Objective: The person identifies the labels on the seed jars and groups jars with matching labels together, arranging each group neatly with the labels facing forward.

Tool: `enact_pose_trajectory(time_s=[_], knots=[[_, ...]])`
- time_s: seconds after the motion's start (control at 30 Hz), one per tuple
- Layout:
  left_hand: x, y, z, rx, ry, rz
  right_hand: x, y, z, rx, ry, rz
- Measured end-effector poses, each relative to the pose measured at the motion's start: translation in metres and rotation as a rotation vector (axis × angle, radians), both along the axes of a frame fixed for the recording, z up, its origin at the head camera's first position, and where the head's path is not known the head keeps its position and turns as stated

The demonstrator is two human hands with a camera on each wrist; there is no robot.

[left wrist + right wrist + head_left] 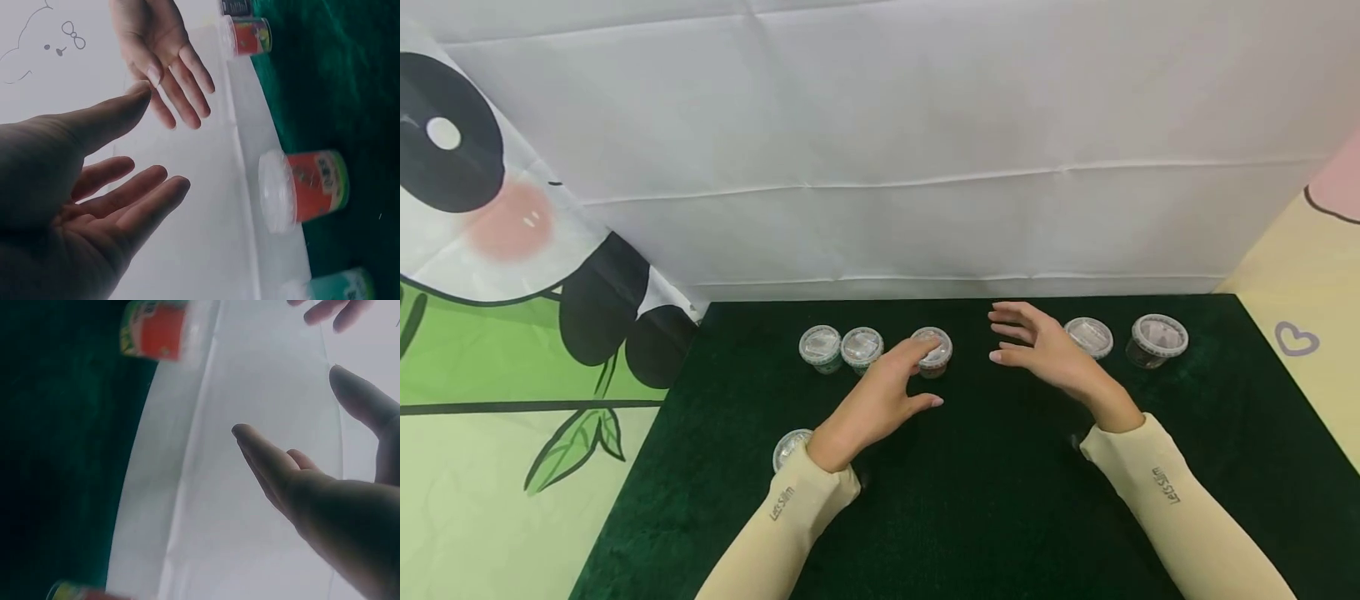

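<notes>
Several small tubs with clear lids stand on a dark green cloth. My left hand (pixel 876 404) hovers with fingers extended and holds nothing, its fingertips overlapping a red-labelled tub (pixel 315 186) in the head view. Just left of that hand, two tubs (pixel 820 348) (pixel 862 343) stand side by side, at least one with a teal label (pixel 340 287). My right hand (pixel 1048 348) is raised, fingers spread and palm turned inward, with nothing in it. Beside it is a lidded tub (pixel 1090 335), and farther right a dark one (pixel 1153 343). My left wrist partly hides another tub (pixel 790 448).
A white sheet (pixel 880 233) hangs along the cloth's back edge. Cartoon-printed panels (pixel 512 333) flank the left side, and a yellow panel (pixel 1307 333) stands at the right. The green cloth (pixel 970 517) stretches toward me between both arms.
</notes>
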State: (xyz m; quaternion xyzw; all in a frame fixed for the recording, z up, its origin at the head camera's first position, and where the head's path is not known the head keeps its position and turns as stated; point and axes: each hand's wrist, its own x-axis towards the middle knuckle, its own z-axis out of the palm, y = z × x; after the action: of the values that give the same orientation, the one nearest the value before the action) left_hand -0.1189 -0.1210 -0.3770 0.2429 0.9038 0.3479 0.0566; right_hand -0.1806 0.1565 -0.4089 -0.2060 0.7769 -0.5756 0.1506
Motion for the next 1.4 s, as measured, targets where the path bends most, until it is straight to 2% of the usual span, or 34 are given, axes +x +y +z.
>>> enact_pose_trajectory(time_s=[0.53,0.83,0.97,1.23,1.4], knots=[[-0.002,0.027,-0.026,0.241,-0.244,-0.049,0.024,0.062,-0.021,0.057,0.001,-0.088],[-0.008,0.046,-0.044,0.346,-0.300,-0.026,0.032,0.084,-0.029,0.039,0.000,-0.147],[-0.012,0.055,-0.052,0.399,-0.317,-0.015,0.038,0.094,-0.032,0.027,0.031,-0.169],[-0.016,0.074,-0.062,0.497,-0.345,0.039,0.049,0.108,-0.035,0.022,0.041,-0.221],[-0.020,0.085,-0.069,0.535,-0.357,0.041,0.054,0.114,-0.040,0.033,0.062,-0.282]])
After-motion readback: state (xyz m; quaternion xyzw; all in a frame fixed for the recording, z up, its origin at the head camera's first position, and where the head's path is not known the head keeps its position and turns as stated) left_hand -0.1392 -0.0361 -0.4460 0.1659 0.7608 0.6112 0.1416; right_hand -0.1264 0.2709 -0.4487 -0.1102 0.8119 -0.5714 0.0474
